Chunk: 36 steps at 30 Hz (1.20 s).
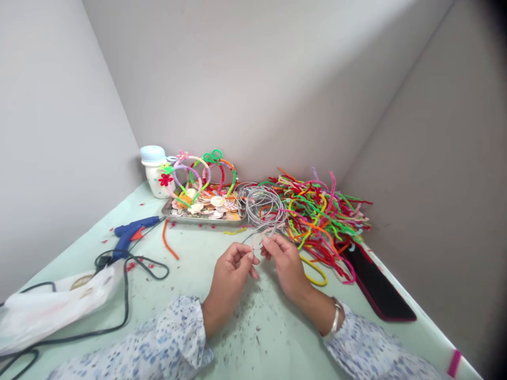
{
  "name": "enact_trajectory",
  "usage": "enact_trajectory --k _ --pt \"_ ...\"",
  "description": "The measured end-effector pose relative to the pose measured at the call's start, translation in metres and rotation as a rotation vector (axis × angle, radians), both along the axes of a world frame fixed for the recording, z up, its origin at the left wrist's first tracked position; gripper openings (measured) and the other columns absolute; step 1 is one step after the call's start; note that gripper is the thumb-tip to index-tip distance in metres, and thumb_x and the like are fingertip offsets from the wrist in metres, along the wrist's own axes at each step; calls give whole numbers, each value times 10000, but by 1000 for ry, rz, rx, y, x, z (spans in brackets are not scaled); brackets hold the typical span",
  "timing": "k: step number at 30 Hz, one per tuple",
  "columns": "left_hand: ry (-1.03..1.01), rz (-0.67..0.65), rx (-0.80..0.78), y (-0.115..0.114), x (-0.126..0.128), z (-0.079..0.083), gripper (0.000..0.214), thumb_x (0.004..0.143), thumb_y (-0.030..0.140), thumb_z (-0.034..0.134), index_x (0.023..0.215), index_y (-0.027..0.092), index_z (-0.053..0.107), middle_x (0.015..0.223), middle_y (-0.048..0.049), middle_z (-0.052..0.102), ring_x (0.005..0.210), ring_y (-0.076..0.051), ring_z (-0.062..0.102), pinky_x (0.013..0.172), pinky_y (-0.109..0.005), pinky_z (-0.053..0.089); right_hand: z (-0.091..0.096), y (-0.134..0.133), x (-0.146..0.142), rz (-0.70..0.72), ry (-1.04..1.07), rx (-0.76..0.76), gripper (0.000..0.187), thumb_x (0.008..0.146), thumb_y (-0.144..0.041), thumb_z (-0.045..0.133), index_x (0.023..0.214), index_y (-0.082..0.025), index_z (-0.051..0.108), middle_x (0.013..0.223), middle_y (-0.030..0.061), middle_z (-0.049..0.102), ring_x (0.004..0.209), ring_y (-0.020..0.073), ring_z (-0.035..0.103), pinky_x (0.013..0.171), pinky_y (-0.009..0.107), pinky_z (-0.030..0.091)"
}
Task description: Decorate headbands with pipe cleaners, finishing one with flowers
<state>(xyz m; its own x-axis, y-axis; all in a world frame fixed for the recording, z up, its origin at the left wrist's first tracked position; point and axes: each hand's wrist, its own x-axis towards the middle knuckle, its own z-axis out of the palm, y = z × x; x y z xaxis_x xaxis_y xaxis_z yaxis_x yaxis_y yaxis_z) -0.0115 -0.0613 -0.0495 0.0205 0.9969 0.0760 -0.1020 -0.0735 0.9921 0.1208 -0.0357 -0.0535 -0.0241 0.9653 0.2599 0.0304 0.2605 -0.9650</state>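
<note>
My left hand [233, 269] and my right hand [285, 264] are close together over the middle of the table, thumbs and fingers pinched. Between the fingertips is a thin, pale pink strand [257, 241] that looks like a pipe cleaner; the fingers hide part of it. Just beyond them lies a loose coil of grey wire [266, 207]. To the right of the coil spreads a tangled heap of colourful pipe cleaners [322, 211], with a yellow one [317, 275] looping out near my right hand.
A metal tray [206, 219] of shells stands at the back, with pipe-cleaner-wrapped hoops [193, 170] above it. Behind it is a white jar [154, 177]. On the left lie a blue glue gun [132, 232], its black cord [127, 295] and a plastic bag [59, 311]. A black flat object [380, 287] lies right.
</note>
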Motion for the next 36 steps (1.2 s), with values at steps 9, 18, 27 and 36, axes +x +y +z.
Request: enact_trajectory --k 9,18,27,36 --pt "-93 -13 28 3 -4 -3 130 889 309 466 859 188 501 715 26 575 526 -77 517 518 -195 416 13 2 -27 84 111 -46 268 891 -367 485 687 -197 516 546 -41 481 517 116 464 523 237 399" --pt "-97 -53 1 8 -3 -4 116 889 304 481 871 190 464 715 30 571 515 -66 494 515 -193 409 10 3 -20 133 175 -61 236 879 -339 513 687 -205 538 545 -38 494 502 117 489 503 235 419" --pt "-145 -85 -15 9 -1 -4 136 867 321 515 892 199 462 720 25 608 490 -69 516 494 -191 381 6 3 -18 165 226 -51 249 881 -346 514 682 -198 515 551 -47 461 470 97 471 463 219 409" --pt "-176 -81 -39 7 1 -1 170 831 346 561 870 199 485 725 12 640 496 -75 544 492 -193 372 -1 2 -18 229 338 -116 250 885 -410 488 749 -201 505 569 -60 439 376 79 433 370 214 380"
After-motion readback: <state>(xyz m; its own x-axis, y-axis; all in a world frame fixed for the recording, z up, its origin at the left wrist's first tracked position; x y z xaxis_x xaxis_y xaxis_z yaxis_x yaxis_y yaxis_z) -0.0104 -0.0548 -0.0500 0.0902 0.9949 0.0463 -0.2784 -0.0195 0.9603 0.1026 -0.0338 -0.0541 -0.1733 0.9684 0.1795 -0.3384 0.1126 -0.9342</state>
